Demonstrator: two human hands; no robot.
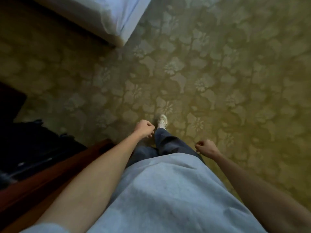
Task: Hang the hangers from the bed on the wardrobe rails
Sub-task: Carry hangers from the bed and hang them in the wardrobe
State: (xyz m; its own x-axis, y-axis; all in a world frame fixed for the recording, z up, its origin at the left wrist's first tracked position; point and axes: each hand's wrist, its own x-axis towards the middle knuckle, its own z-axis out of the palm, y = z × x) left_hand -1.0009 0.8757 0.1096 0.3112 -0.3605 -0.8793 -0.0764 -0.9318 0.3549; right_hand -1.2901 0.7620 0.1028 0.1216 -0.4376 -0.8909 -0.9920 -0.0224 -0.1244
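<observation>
View from the head, looking down at a patterned yellow-green carpet point(218, 68). A reddish wooden furniture edge point(55, 169) runs diagonally at lower left, just beside the left forearm, with dark blurred items point(33, 143) behind it. The bed point(107, 17), with pale sheet over a light base, occupies the upper left corner, well apart from the person; no hangers or wardrobe rails are visible. Left hand point(144, 128) and right hand point(206, 147) hang with fingers loosely curled, holding nothing. One white shoe point(162, 121) steps forward below dark trousers point(168, 143) and a light blue shirt point(168, 190)
</observation>
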